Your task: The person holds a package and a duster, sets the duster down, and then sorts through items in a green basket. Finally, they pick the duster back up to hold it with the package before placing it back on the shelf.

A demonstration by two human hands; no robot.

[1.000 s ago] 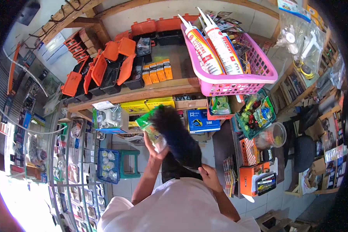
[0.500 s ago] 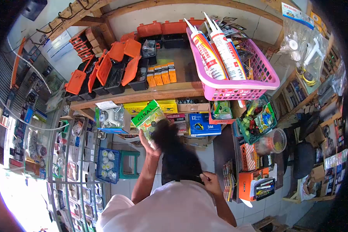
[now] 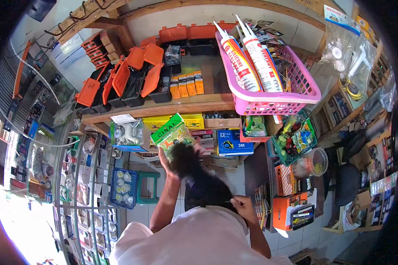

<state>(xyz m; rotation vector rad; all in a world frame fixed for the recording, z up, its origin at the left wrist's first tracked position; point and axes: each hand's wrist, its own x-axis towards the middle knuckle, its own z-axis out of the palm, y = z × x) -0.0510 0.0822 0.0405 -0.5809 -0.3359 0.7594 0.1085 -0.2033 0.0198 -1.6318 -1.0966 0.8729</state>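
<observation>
My left hand [image 3: 169, 167] is closed on the lower left side of a clear packet with a green header [image 3: 169, 126] reading CISAL, held upright and tilted. A fuzzy black shape [image 3: 185, 163] covers the packet's lower right part; what it is cannot be made out. Just past it is a blurred skin-coloured patch [image 3: 204, 145]. My right hand [image 3: 243, 206] rests low beside the waist of the white shirt [image 3: 194, 236], its fingers curled together; anything inside them is hidden.
Ahead, a wooden shelf [image 3: 163, 108] bears black bins with orange lids [image 3: 119, 79] and a pink basket [image 3: 269, 102] with sealant tubes. Below stand a blue box [image 3: 234, 142], a green basket [image 3: 294, 137] and an orange box [image 3: 282, 212]. A green stool [image 3: 148, 187] stands lower left.
The black shape has shifted slightly left and down over the packet. The packet and my left hand have barely moved. My right hand has turned slightly at the waist.
</observation>
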